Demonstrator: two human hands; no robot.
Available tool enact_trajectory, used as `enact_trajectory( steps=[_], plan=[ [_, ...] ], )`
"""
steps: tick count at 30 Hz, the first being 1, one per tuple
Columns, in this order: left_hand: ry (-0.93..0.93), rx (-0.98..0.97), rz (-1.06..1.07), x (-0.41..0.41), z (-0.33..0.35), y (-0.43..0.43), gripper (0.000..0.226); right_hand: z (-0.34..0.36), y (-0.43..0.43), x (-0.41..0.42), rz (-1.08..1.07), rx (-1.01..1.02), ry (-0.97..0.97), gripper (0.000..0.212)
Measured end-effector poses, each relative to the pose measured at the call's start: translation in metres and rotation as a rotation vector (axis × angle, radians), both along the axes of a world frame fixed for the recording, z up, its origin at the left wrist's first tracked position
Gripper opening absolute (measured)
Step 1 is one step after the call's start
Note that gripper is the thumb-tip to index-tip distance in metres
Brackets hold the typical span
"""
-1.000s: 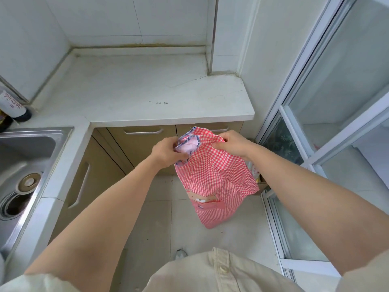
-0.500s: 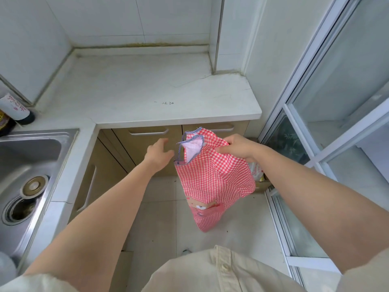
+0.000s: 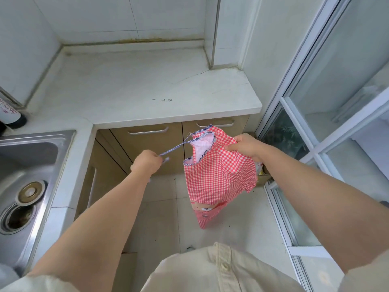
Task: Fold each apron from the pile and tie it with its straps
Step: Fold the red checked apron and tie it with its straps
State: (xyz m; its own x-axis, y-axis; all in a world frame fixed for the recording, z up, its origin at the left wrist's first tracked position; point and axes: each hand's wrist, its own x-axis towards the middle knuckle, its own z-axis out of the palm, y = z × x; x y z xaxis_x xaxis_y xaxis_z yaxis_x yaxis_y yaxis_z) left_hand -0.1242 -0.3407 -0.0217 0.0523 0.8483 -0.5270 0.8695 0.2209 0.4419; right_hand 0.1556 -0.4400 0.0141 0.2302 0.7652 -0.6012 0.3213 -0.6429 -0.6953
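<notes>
Now the red-checked apron [image 3: 219, 175] hangs in the air below the front edge of the white surface [image 3: 147, 85], near its right corner. The right hand [image 3: 242, 147] clutches its bunched top with curled fingers [image 3: 231, 148]; the left hand [image 3: 147, 163] pinches the striped strap [image 3: 176, 146], stretched taut from the apron's neckline.

Red-white gingham apron [image 3: 219, 175], folded, hangs crumpled below the countertop [image 3: 147, 91] edge; striped strap [image 3: 175, 147] stretches taut leftward.
</notes>
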Motion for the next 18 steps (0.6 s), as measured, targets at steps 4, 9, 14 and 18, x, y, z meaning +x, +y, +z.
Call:
enact_trajectory(
  steps=[4,9,14,18],
  plan=[
    [0.327,0.059,0.128,-0.008,-0.004,0.0,0.051,-0.002,0.009,-0.006,-0.078,0.064,-0.107,0.024],
    [-0.068,0.417,-0.124,0.018,0.0,0.004,0.091,0.002,0.021,-0.018,-0.008,0.103,-0.036,0.019],
    [-0.549,0.207,-0.206,0.069,0.027,0.006,0.146,0.012,0.037,-0.024,0.159,0.147,0.036,0.02],
    [-0.57,-0.036,-0.36,0.084,0.035,0.014,0.063,0.015,0.049,-0.014,0.237,0.179,0.042,0.017]
  ],
)
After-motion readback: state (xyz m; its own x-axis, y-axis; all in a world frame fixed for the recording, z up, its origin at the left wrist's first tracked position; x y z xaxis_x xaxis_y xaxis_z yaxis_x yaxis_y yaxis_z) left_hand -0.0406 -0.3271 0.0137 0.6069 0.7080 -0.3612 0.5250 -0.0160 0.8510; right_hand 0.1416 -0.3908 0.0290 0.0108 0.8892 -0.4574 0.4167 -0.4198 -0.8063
